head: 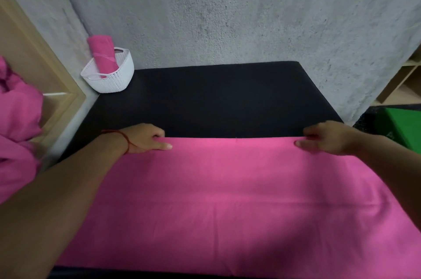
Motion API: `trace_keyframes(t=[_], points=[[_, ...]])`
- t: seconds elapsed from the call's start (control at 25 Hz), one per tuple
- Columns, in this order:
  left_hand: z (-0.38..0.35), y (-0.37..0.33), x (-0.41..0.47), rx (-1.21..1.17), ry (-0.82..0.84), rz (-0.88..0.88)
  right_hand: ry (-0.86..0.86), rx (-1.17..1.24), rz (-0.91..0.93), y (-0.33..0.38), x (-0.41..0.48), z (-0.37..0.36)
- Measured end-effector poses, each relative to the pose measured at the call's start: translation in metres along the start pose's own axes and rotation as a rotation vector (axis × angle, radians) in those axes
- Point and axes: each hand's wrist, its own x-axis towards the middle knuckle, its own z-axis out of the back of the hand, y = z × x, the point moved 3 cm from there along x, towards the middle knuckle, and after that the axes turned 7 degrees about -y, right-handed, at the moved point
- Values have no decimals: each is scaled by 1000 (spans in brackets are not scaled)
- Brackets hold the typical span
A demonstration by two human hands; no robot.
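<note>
Head cam looks down on a flat pink rectangular fabric towel [227, 199], spread on a black padded bench [216, 96]. The left hand [145, 139] and right hand [325, 139] each pinch a far corner, thumbs on top, probably to keep that edge taut for a fold. The fingers tuck underneath, and the right one's blurry. Beyond the left hand sits a white plastic lattice basket [109, 78] with a rolled pink towel [101, 55] in it.

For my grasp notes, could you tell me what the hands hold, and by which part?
The left hand and right hand each pinch the pink cloth at its far edge, near opposite corners.
</note>
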Motion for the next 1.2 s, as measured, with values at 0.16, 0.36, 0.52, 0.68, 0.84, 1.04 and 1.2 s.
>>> trace_keyframes(t=[0.16,0.36,0.52,0.68,0.84,1.04,1.2], points=[[11,55,-24,54,-19,120,-83,-38,-131,-55,-33,4],[27,63,-48,9,-105,169,-176,-82,-126,-56,-45,24],[63,50,-85,27,-154,192,-237,-89,-155,-47,-65,66],[115,22,-139,180,-316,171,-357,-70,-162,-28,-103,120],[162,-35,-199,212,-501,154,-451,-8,-131,17,-147,178],[194,-150,-238,315,-748,37,-617,-65,31,125,-183,217],[207,-261,-268,342,-956,-114,-776,-68,179,226,-207,247]])
